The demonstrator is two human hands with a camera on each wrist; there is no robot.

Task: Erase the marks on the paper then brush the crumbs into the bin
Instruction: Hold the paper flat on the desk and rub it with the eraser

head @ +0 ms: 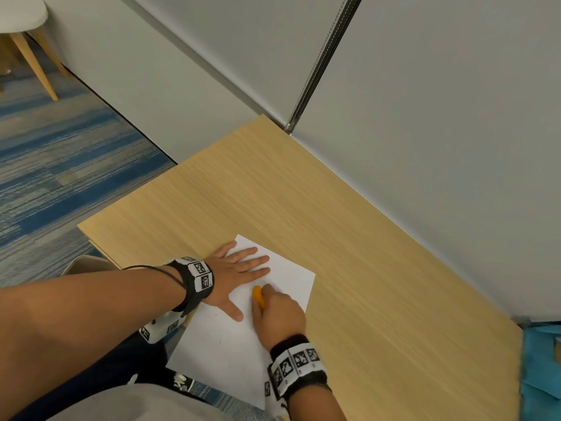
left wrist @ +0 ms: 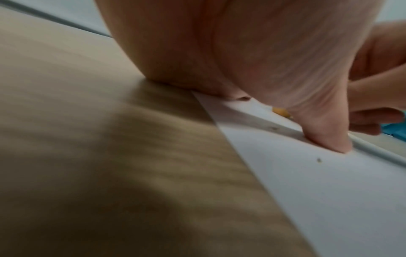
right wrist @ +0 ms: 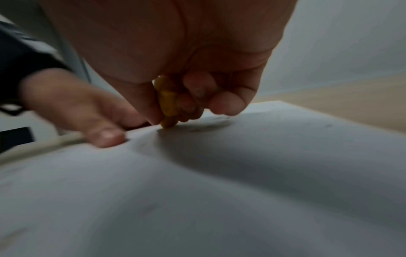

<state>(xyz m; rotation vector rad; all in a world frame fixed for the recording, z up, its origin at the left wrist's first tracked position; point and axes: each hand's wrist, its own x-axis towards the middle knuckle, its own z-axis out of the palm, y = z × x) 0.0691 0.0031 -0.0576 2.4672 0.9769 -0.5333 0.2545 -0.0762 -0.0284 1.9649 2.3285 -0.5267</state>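
Your head view is evenly lit and fairly sharp, with straight edges bowing near the borders. Both wrist views are dimmer, blurred and soft up close; your right hand casts a broad shadow across the paper.

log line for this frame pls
phase: erasing | left hand: flat on paper | right hand: pinches orange eraser, tip on paper | crumbs: unswept

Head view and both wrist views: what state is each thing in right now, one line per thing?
paper: flat on the table, pinned by the left hand.
eraser: yellow, tip touching the paper.
left hand: fingers straight, pressing on the paper.
right hand: curled grip on the eraser.
crumbs: a few specks on the paper.
table: wooden, carrying the paper.
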